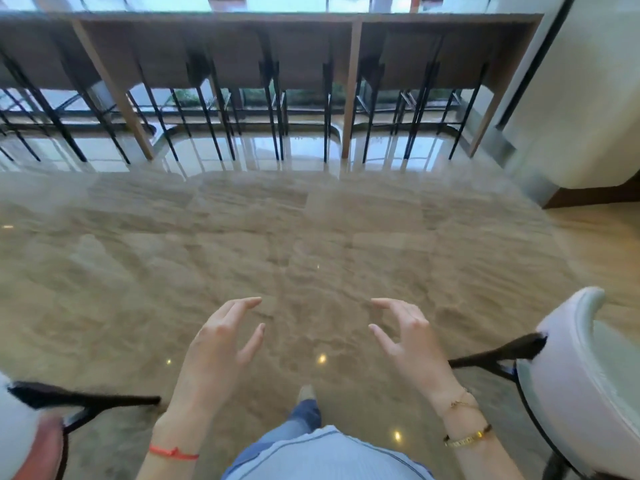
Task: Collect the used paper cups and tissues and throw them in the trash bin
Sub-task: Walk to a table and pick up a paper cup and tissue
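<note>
My left hand [221,344] and my right hand [405,337] are both held out in front of me above the polished beige floor, fingers spread and loosely bent, holding nothing. No paper cup, tissue or trash bin shows in the head view. One foot [306,393] and a blue trouser leg appear between my arms.
A white armchair [581,375] with black legs stands at the right, and another chair [20,427] sits at the lower left. A long wooden counter [351,81] with several dark bar stools [304,64] runs along the windows at the back. A white wall [588,98] stands at the right.
</note>
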The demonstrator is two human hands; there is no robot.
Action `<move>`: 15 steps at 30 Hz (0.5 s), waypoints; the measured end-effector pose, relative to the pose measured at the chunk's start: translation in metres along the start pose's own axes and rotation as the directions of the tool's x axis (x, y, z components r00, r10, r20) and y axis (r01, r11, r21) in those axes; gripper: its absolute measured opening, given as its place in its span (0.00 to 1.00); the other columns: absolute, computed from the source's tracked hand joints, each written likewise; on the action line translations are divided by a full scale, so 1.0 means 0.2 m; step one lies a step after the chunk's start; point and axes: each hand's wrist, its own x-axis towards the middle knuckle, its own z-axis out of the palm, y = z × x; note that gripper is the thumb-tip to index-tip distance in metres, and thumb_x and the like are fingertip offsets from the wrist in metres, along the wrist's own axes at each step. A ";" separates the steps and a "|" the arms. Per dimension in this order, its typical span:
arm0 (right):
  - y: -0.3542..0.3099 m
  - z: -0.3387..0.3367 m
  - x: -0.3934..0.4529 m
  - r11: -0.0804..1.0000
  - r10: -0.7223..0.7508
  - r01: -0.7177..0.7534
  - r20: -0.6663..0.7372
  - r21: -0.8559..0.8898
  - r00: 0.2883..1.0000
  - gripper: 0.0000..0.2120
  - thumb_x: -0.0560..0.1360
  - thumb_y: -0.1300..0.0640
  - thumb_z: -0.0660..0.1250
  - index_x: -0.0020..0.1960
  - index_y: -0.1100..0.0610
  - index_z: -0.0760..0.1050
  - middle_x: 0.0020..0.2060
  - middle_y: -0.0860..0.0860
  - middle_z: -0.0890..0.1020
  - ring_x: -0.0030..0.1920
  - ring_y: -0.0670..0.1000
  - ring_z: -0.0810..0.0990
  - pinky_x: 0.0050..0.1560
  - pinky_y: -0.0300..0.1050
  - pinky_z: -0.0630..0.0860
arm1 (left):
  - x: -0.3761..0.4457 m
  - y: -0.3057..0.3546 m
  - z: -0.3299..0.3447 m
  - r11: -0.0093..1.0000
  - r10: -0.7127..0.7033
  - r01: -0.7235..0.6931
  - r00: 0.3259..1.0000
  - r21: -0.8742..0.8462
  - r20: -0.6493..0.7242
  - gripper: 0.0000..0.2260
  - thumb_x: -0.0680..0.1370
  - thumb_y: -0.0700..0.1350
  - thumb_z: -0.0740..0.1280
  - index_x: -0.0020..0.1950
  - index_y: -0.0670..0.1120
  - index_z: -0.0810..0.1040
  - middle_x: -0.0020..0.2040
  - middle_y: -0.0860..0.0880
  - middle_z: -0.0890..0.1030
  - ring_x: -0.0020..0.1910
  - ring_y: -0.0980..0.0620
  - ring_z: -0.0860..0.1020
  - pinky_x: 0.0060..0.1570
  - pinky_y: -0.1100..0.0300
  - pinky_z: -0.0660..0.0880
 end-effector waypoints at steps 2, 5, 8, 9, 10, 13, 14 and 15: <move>0.00 0.01 0.27 1.000 0.009 -0.009 -0.030 0.003 1.000 0.18 0.74 0.56 0.70 0.63 0.53 0.75 0.57 0.46 0.78 0.62 0.45 0.72 0.63 0.32 0.62 | 0.28 -0.03 -0.01 1.000 0.026 -0.026 1.000 0.011 -0.001 0.16 0.74 0.43 0.71 0.62 0.48 0.78 0.55 0.55 0.79 0.55 0.53 0.79 0.55 0.55 0.75; 0.00 0.00 0.60 1.000 0.026 -0.025 -0.085 0.014 0.996 0.17 0.73 0.56 0.70 0.62 0.53 0.75 0.56 0.46 0.79 0.60 0.45 0.72 0.61 0.30 0.60 | 0.67 -0.05 -0.01 0.998 0.065 -0.065 0.998 0.018 0.018 0.16 0.74 0.42 0.72 0.62 0.48 0.78 0.55 0.55 0.79 0.54 0.54 0.79 0.54 0.61 0.73; 0.03 -0.01 0.88 0.998 0.068 -0.065 -0.125 0.026 0.990 0.18 0.73 0.56 0.70 0.62 0.52 0.75 0.56 0.45 0.79 0.60 0.43 0.71 0.61 0.31 0.62 | 1.02 -0.05 0.02 0.994 0.103 -0.105 0.993 0.019 0.064 0.17 0.74 0.43 0.72 0.62 0.49 0.78 0.56 0.56 0.79 0.55 0.55 0.79 0.55 0.62 0.73; 0.05 -0.01 0.96 0.997 0.080 -0.077 -0.132 0.025 0.988 0.18 0.73 0.56 0.70 0.62 0.52 0.75 0.56 0.45 0.79 0.60 0.43 0.71 0.61 0.32 0.62 | 1.12 -0.05 0.04 0.993 0.112 -0.114 0.991 0.015 0.076 0.17 0.74 0.44 0.71 0.63 0.49 0.77 0.56 0.56 0.79 0.55 0.56 0.78 0.55 0.62 0.73; 0.08 -0.01 1.05 0.995 0.095 -0.092 -0.135 0.028 0.986 0.18 0.73 0.56 0.70 0.62 0.52 0.75 0.56 0.45 0.78 0.60 0.43 0.71 0.61 0.33 0.63 | 1.22 -0.04 0.06 0.993 0.120 -0.121 0.989 0.011 0.086 0.17 0.75 0.45 0.71 0.63 0.50 0.77 0.56 0.57 0.78 0.56 0.56 0.78 0.55 0.62 0.73; 0.16 -0.01 1.30 0.992 0.127 -0.124 -0.131 0.029 0.983 0.18 0.74 0.54 0.69 0.63 0.51 0.74 0.57 0.44 0.78 0.61 0.43 0.70 0.63 0.35 0.64 | 1.53 -0.03 0.15 0.991 0.133 -0.134 0.985 0.001 0.109 0.16 0.75 0.46 0.70 0.63 0.51 0.77 0.57 0.57 0.78 0.56 0.57 0.78 0.54 0.60 0.74; 0.20 -0.01 1.38 0.992 0.128 -0.126 -0.129 0.025 0.983 0.18 0.74 0.54 0.69 0.63 0.51 0.74 0.57 0.44 0.78 0.61 0.43 0.70 0.63 0.35 0.64 | 1.63 -0.03 0.19 0.991 0.135 -0.135 0.984 0.000 0.113 0.16 0.75 0.46 0.70 0.63 0.51 0.77 0.58 0.57 0.78 0.56 0.56 0.78 0.54 0.58 0.75; 0.24 -0.02 1.48 0.992 0.129 -0.127 -0.126 0.021 0.984 0.18 0.74 0.54 0.69 0.63 0.51 0.74 0.58 0.44 0.78 0.62 0.44 0.70 0.63 0.36 0.65 | 1.74 -0.02 0.23 0.991 0.135 -0.136 0.984 -0.002 0.114 0.16 0.75 0.46 0.70 0.63 0.51 0.77 0.58 0.57 0.79 0.57 0.56 0.78 0.54 0.57 0.75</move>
